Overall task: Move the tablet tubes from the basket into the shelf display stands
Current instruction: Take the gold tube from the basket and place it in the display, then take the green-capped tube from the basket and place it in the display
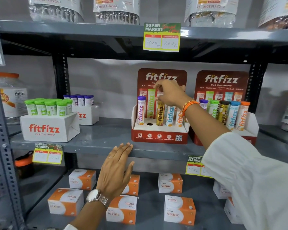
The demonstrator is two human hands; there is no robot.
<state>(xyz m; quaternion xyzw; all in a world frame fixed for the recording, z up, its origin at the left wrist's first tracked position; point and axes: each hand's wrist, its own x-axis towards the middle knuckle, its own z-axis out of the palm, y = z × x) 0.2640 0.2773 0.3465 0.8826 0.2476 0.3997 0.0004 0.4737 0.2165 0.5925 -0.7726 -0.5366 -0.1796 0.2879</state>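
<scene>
A right hand [170, 94] pinches the top of a gold tube [160, 114] standing in the left display stand [159, 136] on the shelf [98, 143]. The left hand [117, 170], open and empty, rests against the shelf's front edge.

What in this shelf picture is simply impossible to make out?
- The basket: nowhere in the head view.
- Gold tube: cap hidden by the right hand, so the grip is unclear.
- Left display stand: backboard partly covered by that hand.
- Lower price tag: cut off by the white sleeve.
</scene>
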